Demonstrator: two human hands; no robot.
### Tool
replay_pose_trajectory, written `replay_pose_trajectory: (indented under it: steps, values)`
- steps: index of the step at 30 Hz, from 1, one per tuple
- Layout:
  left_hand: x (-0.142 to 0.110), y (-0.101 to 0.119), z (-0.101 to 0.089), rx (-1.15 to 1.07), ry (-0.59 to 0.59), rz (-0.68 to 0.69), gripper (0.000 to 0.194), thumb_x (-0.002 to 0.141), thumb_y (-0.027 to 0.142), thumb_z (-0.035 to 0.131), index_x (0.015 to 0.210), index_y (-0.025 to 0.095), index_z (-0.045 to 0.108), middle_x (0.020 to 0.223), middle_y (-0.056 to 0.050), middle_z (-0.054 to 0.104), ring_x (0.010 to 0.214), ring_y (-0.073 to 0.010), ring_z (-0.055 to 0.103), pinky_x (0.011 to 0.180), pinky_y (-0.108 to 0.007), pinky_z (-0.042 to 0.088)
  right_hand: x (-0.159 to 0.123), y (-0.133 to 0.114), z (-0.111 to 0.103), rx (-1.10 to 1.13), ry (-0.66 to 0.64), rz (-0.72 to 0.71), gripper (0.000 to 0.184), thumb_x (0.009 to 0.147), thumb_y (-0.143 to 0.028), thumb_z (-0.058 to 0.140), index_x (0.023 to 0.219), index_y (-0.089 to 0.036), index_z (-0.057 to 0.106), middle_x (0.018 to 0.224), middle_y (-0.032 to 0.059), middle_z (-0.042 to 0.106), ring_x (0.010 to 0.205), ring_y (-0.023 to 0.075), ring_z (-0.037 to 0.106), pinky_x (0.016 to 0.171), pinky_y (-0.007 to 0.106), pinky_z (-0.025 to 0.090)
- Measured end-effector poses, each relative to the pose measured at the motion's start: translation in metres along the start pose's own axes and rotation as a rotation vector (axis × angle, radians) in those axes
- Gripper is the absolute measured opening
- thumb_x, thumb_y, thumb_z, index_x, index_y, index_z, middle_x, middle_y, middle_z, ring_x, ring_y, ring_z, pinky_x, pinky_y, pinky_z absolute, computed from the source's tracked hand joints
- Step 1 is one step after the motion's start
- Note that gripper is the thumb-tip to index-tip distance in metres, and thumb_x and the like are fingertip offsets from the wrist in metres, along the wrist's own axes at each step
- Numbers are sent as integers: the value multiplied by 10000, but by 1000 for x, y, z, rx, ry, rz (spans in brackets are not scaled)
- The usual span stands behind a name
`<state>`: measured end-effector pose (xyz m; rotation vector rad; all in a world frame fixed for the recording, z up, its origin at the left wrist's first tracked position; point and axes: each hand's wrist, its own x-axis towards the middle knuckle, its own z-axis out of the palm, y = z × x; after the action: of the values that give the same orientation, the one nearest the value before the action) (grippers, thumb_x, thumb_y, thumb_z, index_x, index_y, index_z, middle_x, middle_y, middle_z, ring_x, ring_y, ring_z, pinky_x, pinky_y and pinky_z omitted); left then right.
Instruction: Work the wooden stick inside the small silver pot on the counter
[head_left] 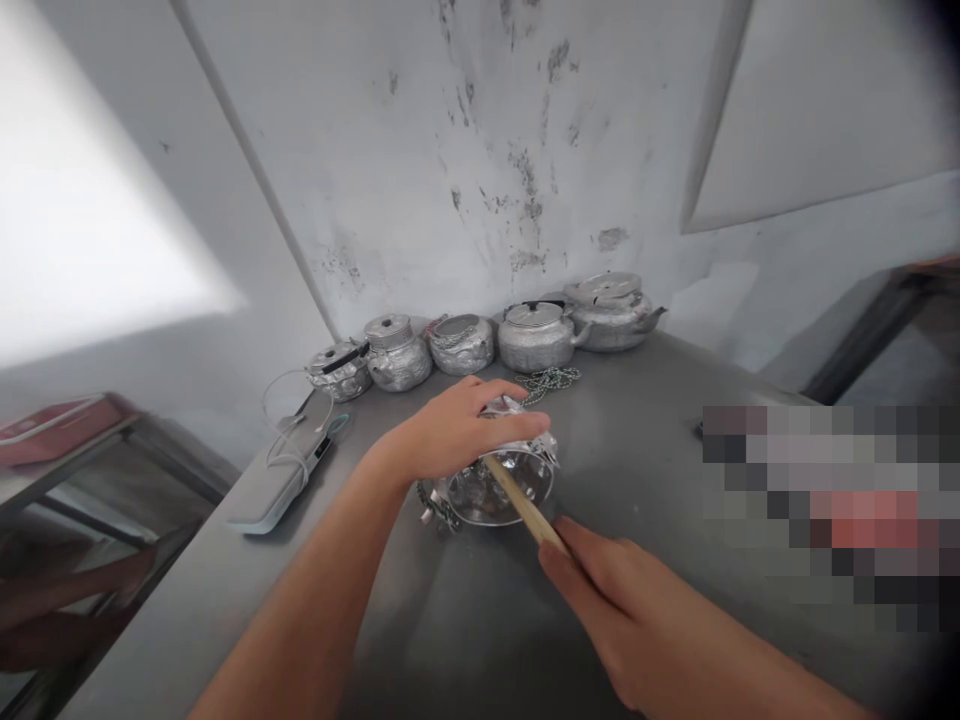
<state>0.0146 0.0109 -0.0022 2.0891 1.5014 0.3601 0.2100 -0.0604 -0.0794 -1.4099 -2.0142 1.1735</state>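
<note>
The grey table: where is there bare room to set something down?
Bare table lies right of the metal pot, and nearer, between both forearms. Crowded: the far side, with a row of kettles; the left edge, with a grey device.

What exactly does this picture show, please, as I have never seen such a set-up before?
There is no machine: a person works with two bare hands, filmed by one head-worn camera looking forward and down. The right hand grips a pale stick, whose far end meets the opening of a shiny, crumpled-looking pot. The left hand lies over the pot's far side. On the grey table, a row of metal vessels stands near the wall, with a patterned cord before them and a grey case to the left. A blocky patch hides the right side.
</note>
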Motion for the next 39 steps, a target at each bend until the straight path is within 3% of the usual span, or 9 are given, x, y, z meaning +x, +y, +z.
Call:
replay_pose_trajectory:
  steps: [7, 11, 18, 24, 28, 34, 39]
  values:
    - [0, -1, -1, -6, 6, 19, 682, 901, 785, 474, 1413, 344, 566, 1454, -48, 525, 1299, -324, 508, 1063, -408, 418, -2, -14, -5, 50, -30, 60, 282, 1001, -306, 437, 863, -221, 669, 782, 83, 760, 694, 221, 693, 658, 323, 468]
    - [0, 0, 0, -3, -4, 19, 697, 899, 789, 464, 1425, 342, 553, 1463, -55, 517, 1284, -324, 525, 1050, -406, 430, 1, -14, -6, 46, -62, 89, 219, 985, -307, 491, 869, -227, 659, 770, 72, 757, 679, 215, 691, 616, 307, 458]
    - [-1, 0, -1, 0, -2, 24, 690, 902, 779, 472, 1423, 336, 557, 1468, -44, 520, 1299, -330, 510, 1051, -400, 421, 2, -14, -7, 32, -61, 86, 282, 1018, -323, 442, 844, -230, 643, 770, 33, 731, 690, 173, 672, 618, 260, 459]
    - [0, -1, -1, -6, 6, 22, 664, 910, 767, 485, 1412, 340, 565, 1436, -54, 536, 1284, -310, 518, 1054, -396, 422, -5, -5, 2, -2, -46, 211, 443, 1019, -517, 405, 727, -243, 595, 487, -22, 530, 413, 139, 502, 432, 259, 395]
    - [0, 0, -1, -13, -3, 9, 701, 891, 797, 481, 1419, 343, 559, 1448, -49, 529, 1272, -324, 527, 1044, -403, 425, -8, -3, 2, 6, -23, 257, 534, 994, -615, 388, 642, -246, 547, 435, -23, 457, 379, 131, 440, 399, 259, 385]
    - [-1, -2, -1, -15, 0, 13, 705, 885, 812, 471, 1413, 354, 559, 1466, -45, 514, 1272, -323, 527, 1048, -401, 427, -2, -4, 0, 64, -76, 291, 480, 992, -610, 396, 755, -251, 610, 485, -32, 515, 396, 128, 455, 399, 251, 389]
    - [-1, -1, 0, -7, 1, 9, 713, 885, 808, 465, 1420, 346, 557, 1468, -46, 514, 1283, -332, 520, 1058, -406, 418, -4, -3, 0, 43, -87, 281, 556, 1015, -599, 357, 640, -234, 546, 440, -39, 477, 375, 108, 445, 411, 233, 394]
